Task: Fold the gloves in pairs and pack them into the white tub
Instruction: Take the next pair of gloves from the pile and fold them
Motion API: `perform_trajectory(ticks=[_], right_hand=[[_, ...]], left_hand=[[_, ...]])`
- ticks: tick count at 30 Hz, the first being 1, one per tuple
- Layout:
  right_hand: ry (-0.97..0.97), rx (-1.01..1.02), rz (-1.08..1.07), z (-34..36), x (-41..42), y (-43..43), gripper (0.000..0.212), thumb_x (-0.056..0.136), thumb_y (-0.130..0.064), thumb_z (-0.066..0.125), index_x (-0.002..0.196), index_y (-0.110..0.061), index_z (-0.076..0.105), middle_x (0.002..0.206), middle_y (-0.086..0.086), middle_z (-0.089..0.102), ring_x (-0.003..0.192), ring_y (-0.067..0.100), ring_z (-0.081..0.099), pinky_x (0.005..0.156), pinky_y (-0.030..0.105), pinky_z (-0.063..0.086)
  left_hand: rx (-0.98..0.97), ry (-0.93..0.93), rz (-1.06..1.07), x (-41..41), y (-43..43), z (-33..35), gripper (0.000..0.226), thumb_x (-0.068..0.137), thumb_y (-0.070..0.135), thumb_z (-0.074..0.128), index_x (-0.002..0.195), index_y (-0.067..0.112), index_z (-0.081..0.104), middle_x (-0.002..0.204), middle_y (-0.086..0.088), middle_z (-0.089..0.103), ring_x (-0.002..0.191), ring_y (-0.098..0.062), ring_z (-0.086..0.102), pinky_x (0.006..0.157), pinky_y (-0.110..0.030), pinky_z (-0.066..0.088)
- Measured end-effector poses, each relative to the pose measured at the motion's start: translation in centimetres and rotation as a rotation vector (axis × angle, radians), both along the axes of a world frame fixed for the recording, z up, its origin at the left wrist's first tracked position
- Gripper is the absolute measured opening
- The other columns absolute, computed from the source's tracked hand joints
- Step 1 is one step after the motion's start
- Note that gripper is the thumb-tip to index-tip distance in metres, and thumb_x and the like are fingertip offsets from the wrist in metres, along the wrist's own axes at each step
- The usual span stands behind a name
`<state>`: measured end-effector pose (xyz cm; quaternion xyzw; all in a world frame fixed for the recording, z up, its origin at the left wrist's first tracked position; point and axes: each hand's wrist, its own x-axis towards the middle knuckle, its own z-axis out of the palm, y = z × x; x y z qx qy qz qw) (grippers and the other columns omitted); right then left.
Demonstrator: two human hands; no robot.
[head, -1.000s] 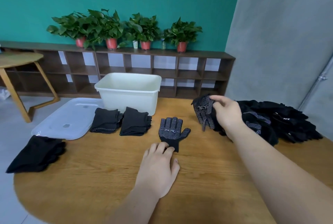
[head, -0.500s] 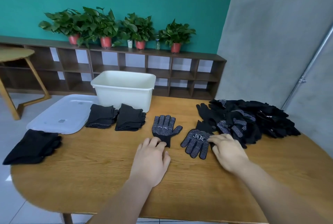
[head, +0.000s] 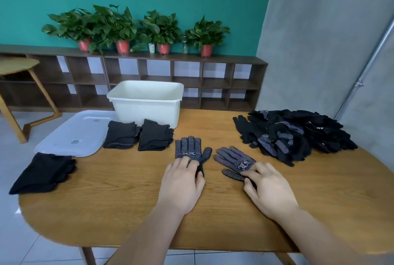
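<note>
In the head view, your right hand has drawn a second dotted glove out of the loose pile, where it was lifting it 1 second ago. It has laid the glove on the table just beside the first dotted glove. Since 0.5 seconds ago the second glove's fingers have swung to point up and left. Your left hand has stayed on the first glove's cuff, fingers flat and close together, pressing down. You now have 2 gloves lying dots-up and apart, so I judge laying one on the other and folding comes next. The folded bundles sit just in front of the white tub, and a third bundle lies at the table's left edge. Both cuffs are hidden under your hands. Your right fingers bend over theirs, and you cannot tell whether they pinch it or only rest. The tub's floor is out of sight, so its contents are unknown, and the pile is too tangled to count.
</note>
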<state>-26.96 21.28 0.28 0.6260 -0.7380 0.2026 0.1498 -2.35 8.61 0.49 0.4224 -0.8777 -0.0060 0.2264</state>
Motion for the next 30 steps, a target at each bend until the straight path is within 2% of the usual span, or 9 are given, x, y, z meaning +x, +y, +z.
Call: perform_trajectory(ticks=[2,4,6,8,11,14,20,27,30], right_hand=[[-0.005,-0.024,0.018,0.3,1.0,0.2,0.038,0.098,-0.044,0.046,0.110,-0.027,0.079,0.099,-0.014,0.058,0.094,0.014,0.055,0.080,0.036,0.054],[-0.056,0.056,0.056,0.5,1.9,0.2,0.043,0.103,-0.049,0.042,0.129,-0.031,0.072,0.125,-0.015,0.058,0.120,0.014,0.053,0.099,0.035,0.051],[-0.119,0.264,0.070,0.5,2.4,0.0,0.055,0.107,-0.061,0.028,0.156,-0.042,0.043,0.164,-0.020,0.029,0.156,0.014,0.019,0.126,0.037,0.026],[-0.148,0.455,0.037,0.8,2.8,-0.5,0.062,0.105,-0.070,0.012,0.163,-0.049,0.014,0.170,-0.023,-0.002,0.160,0.011,-0.012,0.131,0.038,0.000],[-0.149,0.548,-0.017,0.8,4.2,-1.4,0.067,0.101,-0.075,0.002,0.163,-0.051,-0.002,0.171,-0.018,-0.017,0.158,0.014,-0.023,0.129,0.043,-0.010],[-0.132,0.550,-0.090,0.6,5.5,-2.1,0.065,0.102,-0.073,0.001,0.163,-0.051,-0.006,0.172,-0.016,-0.018,0.158,0.017,-0.023,0.128,0.050,-0.012],[-0.156,0.574,-0.137,1.0,5.9,-2.8,0.063,0.103,-0.069,0.003,0.162,-0.050,-0.009,0.172,-0.014,-0.019,0.159,0.022,-0.023,0.127,0.055,-0.012],[-0.177,0.553,-0.121,0.7,7.5,-1.6,0.064,0.104,-0.067,0.004,0.163,-0.047,-0.007,0.172,-0.011,-0.019,0.159,0.024,-0.022,0.128,0.053,-0.009],[-0.144,0.423,-0.113,-0.1,8.8,-0.6,0.063,0.104,-0.064,0.004,0.165,-0.047,0.003,0.174,-0.010,-0.008,0.160,0.023,-0.018,0.129,0.052,-0.006]], left_hand=[[-0.020,-0.012,0.020,0.0,0.0,0.0,0.043,0.105,0.045,0.034,0.128,0.028,0.066,0.117,0.010,0.055,0.112,-0.014,0.048,0.104,-0.034,0.042],[-0.038,0.002,0.018,0.1,0.0,-0.2,0.043,0.104,0.045,0.036,0.128,0.026,0.066,0.116,0.007,0.054,0.112,-0.016,0.047,0.103,-0.035,0.043],[-0.031,0.024,-0.012,0.2,0.0,-0.3,0.043,0.104,0.045,0.039,0.134,0.025,0.064,0.127,0.005,0.051,0.123,-0.017,0.046,0.108,-0.035,0.043],[0.029,0.008,-0.055,0.3,0.0,-0.3,0.048,0.107,0.046,0.037,0.148,0.027,0.054,0.151,0.003,0.043,0.147,-0.018,0.034,0.122,-0.035,0.032],[0.151,-0.092,-0.102,0.2,-0.2,0.1,0.059,0.111,0.053,0.025,0.165,0.032,0.028,0.175,0.005,0.013,0.162,-0.016,-0.001,0.132,-0.036,0.003],[0.244,-0.260,-0.100,-0.3,-0.6,0.4,0.063,0.109,0.059,0.014,0.168,0.039,0.006,0.177,0.006,-0.007,0.161,-0.015,-0.018,0.132,-0.040,-0.007],[0.326,-0.454,-0.096,-0.5,-0.6,1.1,0.061,0.107,0.065,0.007,0.163,0.050,-0.013,0.173,0.002,-0.026,0.157,-0.024,-0.030,0.130,-0.048,-0.012],[0.347,-0.491,-0.116,1.5,2.8,0.7,0.065,0.103,0.072,0.005,0.160,0.051,-0.020,0.168,-0.001,-0.036,0.153,-0.027,-0.039,0.128,-0.051,-0.015],[0.286,-0.410,-0.121,2.4,4.6,0.2,0.065,0.104,0.070,0.003,0.162,0.048,-0.016,0.171,0.001,-0.030,0.154,-0.024,-0.037,0.129,-0.049,-0.014]])
